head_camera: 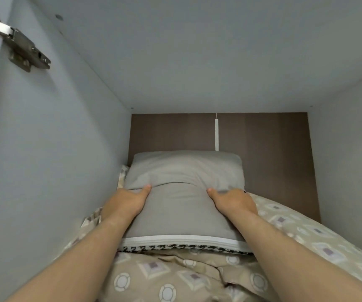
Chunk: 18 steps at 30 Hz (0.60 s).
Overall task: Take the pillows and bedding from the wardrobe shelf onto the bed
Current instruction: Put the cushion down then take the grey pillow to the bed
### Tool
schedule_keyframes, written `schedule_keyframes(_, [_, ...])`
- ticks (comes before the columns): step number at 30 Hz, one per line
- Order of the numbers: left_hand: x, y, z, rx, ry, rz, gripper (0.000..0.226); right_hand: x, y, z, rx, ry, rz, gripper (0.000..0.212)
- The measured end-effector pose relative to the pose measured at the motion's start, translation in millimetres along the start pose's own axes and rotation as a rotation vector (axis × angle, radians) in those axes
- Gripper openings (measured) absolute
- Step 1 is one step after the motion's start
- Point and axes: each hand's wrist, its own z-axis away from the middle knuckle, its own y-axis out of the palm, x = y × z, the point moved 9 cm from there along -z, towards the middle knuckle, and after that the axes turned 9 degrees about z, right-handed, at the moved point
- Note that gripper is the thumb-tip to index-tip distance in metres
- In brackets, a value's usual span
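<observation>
A grey pillow (183, 177) lies on top of the stack inside the wardrobe compartment, with a white zip edge and a houndstooth layer under its near end. My left hand (125, 201) grips its left side, thumb pressed into the top. My right hand (233, 200) grips its right side the same way; the fingers of both hands are hidden under the pillow's edges. Beneath it lies beige patterned bedding (175, 277) that fills the shelf from front to back right.
The compartment is narrow: a white side wall (55, 160) on the left with a metal door hinge (16, 42), a white wall on the right, a low white top panel (197, 51) and a brown back panel (274, 149).
</observation>
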Motion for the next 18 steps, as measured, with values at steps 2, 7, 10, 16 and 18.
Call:
schedule_keyframes(2, [1, 1, -1, -0.064, 0.034, -0.010, 0.091, -4, 4, 0, -0.056, 0.001, -0.065, 0.091])
schedule_keyframes(7, [-8, 1, 14, -0.236, 0.221, -0.046, 0.055, -10, 4, 13, -0.214, -0.038, -0.122, 0.068])
schedule_keyframes(10, [-9, -5, 26, -0.305, 0.304, 0.024, 0.047, -10, -2, 26, -0.309, -0.058, -0.143, 0.060])
schedule_keyframes(16, [-19, -30, 34, -0.337, 0.370, 0.257, 0.042, -2, -47, 46, -0.369, -0.128, -0.268, 0.051])
schedule_keyframes(18, [-30, -46, 42, -0.357, 0.414, 0.342, 0.041, 2, -72, 58, -0.416, -0.159, -0.301, 0.048])
